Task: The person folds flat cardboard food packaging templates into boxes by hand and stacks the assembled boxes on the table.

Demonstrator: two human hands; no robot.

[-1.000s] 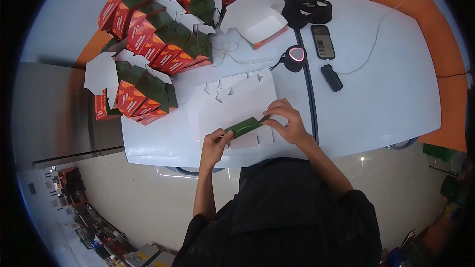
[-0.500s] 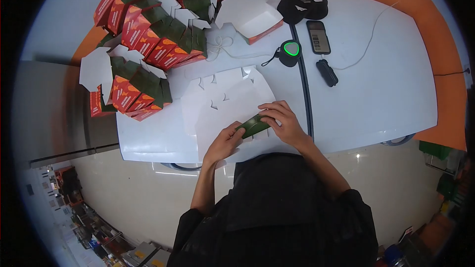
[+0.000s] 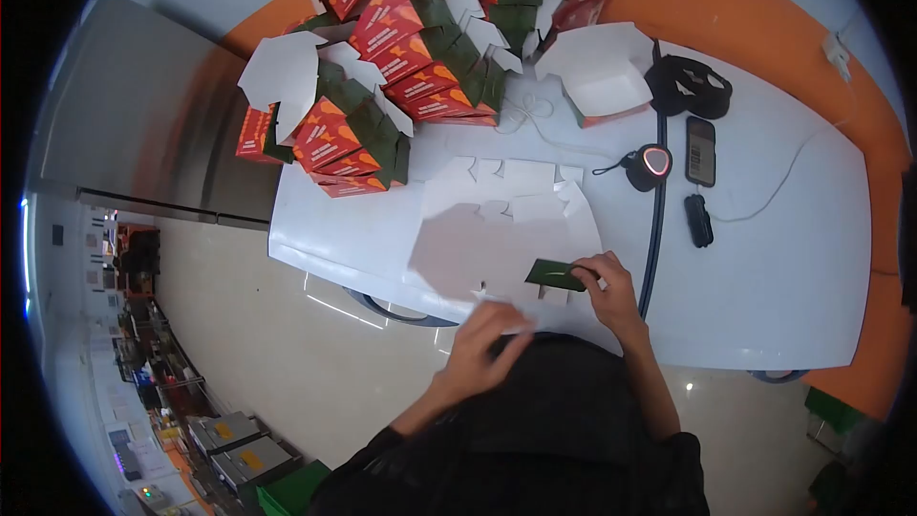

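Observation:
A flat white cardboard box blank (image 3: 478, 239) with cut slots lies on the table before me. My right hand (image 3: 612, 294) pinches a dark green flap (image 3: 552, 273) at the blank's near right side, thumb and fingers closed on its right end. My left hand (image 3: 485, 349) is off the cardboard, nearer my body, slightly smeared by motion. Its thumb stands apart from the fingers, with nothing seen between them.
Folded red and green boxes (image 3: 411, 57) are piled at the back left. An open white-lined box (image 3: 611, 86) stands behind the blank. A small round speaker (image 3: 650, 167), phone (image 3: 700, 151), black device (image 3: 698, 221), black strap-like item (image 3: 690, 88) and cables lie to the right.
My left hand has let go of the green flap and drawn back toward my body. My right hand keeps its hold. The view has turned, and the speaker's light went from green to reddish-white.

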